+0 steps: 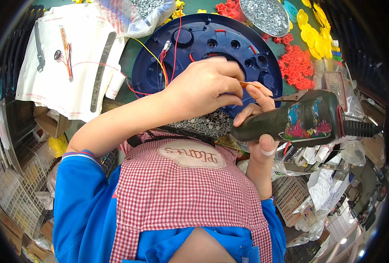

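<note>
My left hand (pixel 212 85) reaches across the dark blue round plastic housing (pixel 181 57), its fingers closed in a pinch on a small orange strip (pixel 249 85). The fingertips of my right hand (pixel 261 103) meet the strip's other end. That same hand grips a dark electric screwdriver (pixel 291 118) with colourful stickers; it lies sideways, its cord end to the right. Red and yellow wires (pixel 163 65) with a white connector rise from the housing. Below my hands sits a heap of small metal screws (pixel 207 124). Part of the housing is hidden behind my left hand.
White plastic sheets (pixel 82 26) at the left carry black strips and a small wired part. Along the back are a bag of metal pieces (pixel 146 8) and a metal bowl of screws (pixel 266 17). Red plastic parts (pixel 296 65) and yellow ones (pixel 315 39) lie to the right.
</note>
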Motion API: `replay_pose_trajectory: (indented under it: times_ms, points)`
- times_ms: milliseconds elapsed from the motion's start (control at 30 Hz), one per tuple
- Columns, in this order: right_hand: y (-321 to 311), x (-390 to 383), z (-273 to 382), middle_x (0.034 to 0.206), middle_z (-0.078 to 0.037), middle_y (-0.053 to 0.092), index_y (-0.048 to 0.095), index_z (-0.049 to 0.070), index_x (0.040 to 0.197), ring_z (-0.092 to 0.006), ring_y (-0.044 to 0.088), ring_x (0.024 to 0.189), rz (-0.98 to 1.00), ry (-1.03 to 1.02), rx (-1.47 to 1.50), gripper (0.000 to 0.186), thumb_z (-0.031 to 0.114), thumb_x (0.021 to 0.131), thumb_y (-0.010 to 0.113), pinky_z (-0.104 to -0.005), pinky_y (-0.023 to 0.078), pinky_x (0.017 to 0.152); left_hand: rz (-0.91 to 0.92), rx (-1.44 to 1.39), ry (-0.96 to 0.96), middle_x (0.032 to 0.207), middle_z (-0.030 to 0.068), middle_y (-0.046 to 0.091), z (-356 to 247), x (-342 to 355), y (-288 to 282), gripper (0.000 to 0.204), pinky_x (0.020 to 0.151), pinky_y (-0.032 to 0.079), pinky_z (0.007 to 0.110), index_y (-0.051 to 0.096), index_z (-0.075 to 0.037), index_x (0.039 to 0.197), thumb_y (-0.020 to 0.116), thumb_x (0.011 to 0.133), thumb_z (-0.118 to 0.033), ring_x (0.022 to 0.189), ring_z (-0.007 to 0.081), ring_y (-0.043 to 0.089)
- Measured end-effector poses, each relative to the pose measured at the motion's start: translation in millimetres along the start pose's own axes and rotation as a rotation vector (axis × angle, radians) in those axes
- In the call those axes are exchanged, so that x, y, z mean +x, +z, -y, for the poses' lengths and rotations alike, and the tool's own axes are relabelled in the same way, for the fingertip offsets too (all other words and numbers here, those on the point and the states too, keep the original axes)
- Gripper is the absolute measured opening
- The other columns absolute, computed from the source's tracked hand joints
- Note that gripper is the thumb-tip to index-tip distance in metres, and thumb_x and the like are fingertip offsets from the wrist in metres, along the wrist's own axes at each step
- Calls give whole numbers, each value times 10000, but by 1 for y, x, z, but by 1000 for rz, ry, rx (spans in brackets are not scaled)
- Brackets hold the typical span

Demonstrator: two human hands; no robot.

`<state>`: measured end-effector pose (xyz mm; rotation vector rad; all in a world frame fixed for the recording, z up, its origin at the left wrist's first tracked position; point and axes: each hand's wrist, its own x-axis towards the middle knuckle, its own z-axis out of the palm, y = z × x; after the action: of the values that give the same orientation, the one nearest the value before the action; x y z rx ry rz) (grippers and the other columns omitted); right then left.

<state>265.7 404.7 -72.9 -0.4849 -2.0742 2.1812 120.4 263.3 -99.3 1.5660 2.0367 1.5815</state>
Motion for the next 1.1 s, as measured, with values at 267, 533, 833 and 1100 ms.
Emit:
replay_pose_trajectory:
  times_ms: [267,533,833,1100]
  points:
    - [4,-1,-1,1353,-222,460,400,-91,1404,-125,630,735,-123,-31,-70,1134,746,694,683,-217,481,653,63,371,109,882,40,669,14,-11,-15,148,692,543,323,668,-38,770,776,679,-83,823,211,642]
    - [-8,16,8,835,-141,625,139,9,1526,-192,605,705,-114,-367,409,1187,664,734,732,-317,514,686,382,449,18,847,21,650,44,-14,-1,67,727,546,319,685,-47,782,666,742,-97,854,201,630]
    - [22,64,-11,793,-147,613,196,-28,1445,-239,607,707,-59,-741,336,1130,687,740,716,-378,534,675,361,405,25,841,20,640,45,-14,0,117,725,545,318,686,-54,798,631,697,-75,850,209,624]
    - [28,70,-19,778,-143,613,215,-42,1418,-237,623,707,-87,-542,271,1104,622,731,769,-362,548,666,342,400,17,820,18,627,47,-15,1,90,715,542,317,680,-53,782,634,721,-101,843,203,622]
